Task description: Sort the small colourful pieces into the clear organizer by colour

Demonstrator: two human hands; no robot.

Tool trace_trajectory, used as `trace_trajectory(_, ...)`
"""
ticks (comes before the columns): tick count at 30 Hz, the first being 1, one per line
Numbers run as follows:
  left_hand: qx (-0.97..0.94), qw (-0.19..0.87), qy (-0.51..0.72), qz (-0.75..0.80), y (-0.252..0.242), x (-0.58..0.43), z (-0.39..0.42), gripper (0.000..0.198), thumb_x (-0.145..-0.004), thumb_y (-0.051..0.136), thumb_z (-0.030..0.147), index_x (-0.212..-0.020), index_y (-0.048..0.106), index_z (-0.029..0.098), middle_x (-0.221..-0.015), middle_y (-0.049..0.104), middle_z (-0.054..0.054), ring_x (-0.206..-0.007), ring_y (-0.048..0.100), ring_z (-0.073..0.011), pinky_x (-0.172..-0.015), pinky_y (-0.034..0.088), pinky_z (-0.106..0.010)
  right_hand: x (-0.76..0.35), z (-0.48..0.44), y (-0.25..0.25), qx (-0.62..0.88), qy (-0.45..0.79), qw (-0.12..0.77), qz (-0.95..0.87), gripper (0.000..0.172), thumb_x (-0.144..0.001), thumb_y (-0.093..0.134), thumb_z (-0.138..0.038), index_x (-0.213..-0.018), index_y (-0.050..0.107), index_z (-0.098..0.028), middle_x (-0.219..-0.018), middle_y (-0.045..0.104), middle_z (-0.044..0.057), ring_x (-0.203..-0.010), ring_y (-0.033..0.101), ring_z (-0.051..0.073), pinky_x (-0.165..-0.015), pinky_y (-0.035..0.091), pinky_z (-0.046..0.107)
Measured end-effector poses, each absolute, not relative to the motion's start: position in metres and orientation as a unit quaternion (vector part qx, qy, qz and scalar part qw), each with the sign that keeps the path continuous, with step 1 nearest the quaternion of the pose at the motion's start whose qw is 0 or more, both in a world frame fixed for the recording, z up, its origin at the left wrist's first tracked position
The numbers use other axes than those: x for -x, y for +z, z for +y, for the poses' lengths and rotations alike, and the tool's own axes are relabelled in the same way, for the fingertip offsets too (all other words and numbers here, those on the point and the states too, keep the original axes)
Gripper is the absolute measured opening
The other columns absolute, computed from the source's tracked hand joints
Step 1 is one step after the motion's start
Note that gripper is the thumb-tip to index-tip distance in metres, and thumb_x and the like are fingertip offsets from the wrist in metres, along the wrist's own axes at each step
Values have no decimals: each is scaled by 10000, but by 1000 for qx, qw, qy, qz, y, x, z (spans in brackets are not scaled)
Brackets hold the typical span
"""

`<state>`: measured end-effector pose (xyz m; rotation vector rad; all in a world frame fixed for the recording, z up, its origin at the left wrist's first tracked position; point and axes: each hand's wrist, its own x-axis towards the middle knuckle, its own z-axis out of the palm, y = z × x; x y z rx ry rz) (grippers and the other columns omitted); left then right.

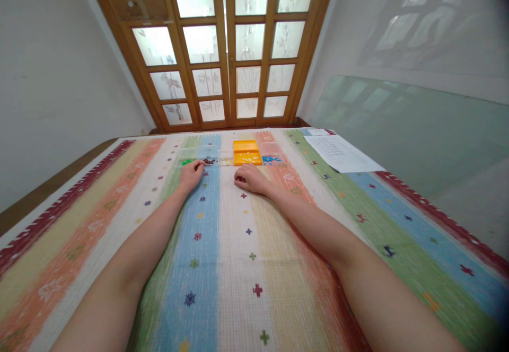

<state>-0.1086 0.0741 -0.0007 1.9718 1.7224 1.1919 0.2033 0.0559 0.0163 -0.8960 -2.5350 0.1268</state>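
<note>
My left hand (192,174) rests on the striped cloth with its fingers bent together, at the near edge of clear boxes holding green pieces (186,162) and dark red pieces (210,161). In front of the open yellow box (245,145), my right hand (249,177) lies with its fingers curled under; dark bits show by its fingertips. White pieces (248,157) are scattered in the yellow box's near half. Pale yellow pieces (226,162) sit in a clear box to its left, blue pieces (271,159) in one to its right. What my left fingers hold is too small to tell.
A striped patterned cloth (238,256) covers the table. Printed paper sheets (342,153) lie at the back right. Behind the table stand wooden doors with glass panes (233,50), and a glass panel (397,124) leans along the right wall.
</note>
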Motion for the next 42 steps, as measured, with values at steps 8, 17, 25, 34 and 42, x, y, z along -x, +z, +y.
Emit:
trace_trajectory(8,-814,114,287,492,9,87,58,273,-935,543,320,-1014,791,239,-1003,782,-73,-908,690,-260,-860,511,-368,-244,88,14,470,104,363,-798,140,-934,590,-218,-973,722,-192,-967,761,70,-853,655,205,-786,468,309)
trace_trajectory(17,-812,114,291,492,5,90,61,275,-943,539,329,-1009,790,239,-1028,782,-78,-947,694,-264,-892,517,-378,-290,118,2,591,29,451,-669,224,-896,539,-200,-1015,729,-183,-986,756,109,-890,653,256,-813,487,356)
trace_trajectory(25,-808,120,283,503,8,79,59,263,-956,554,326,-1014,792,232,-1022,772,-86,-947,687,-268,-918,532,-407,-279,109,5,598,-6,422,-681,321,-932,506,-165,-1161,730,-189,-1119,742,131,-1037,651,283,-930,482,398)
trace_trajectory(34,-913,40,210,348,9,-5,20,448,-1009,582,393,-1432,651,260,-1554,572,-100,-1488,437,-317,-1266,330,-517,-252,106,-5,541,1,379,-751,252,-954,552,-198,-1071,774,-184,-1107,770,122,-1055,660,273,-983,478,405)
trace_trajectory(42,-937,43,157,310,5,-3,18,488,-1098,382,405,-1513,588,251,-1586,560,-63,-1544,382,-284,-1312,262,-495,-252,107,-7,529,-6,363,-767,240,-985,557,-200,-1067,781,-176,-1091,772,118,-1039,671,258,-970,477,380)
